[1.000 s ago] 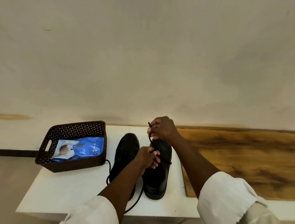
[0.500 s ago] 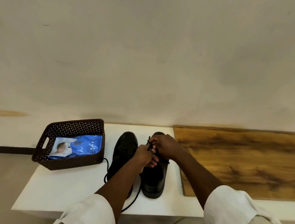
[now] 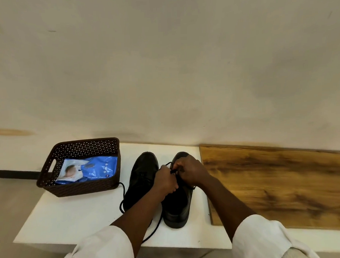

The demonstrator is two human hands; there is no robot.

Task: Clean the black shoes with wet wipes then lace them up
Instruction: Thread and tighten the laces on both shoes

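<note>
Brown perforated basket at far left of white worktop, blue wet wipes pack lying inside; just right of it, left shoe, toe pointing away, its loose lace trailing over the worktop toward the near edge; right shoe just beside it, parallel; left hand & right hand meet over the right shoe's eyelet area, fingers of both pinched on a thin black lace end; wood-grain board lies flat to the right, near the shoe, not touching.
</note>
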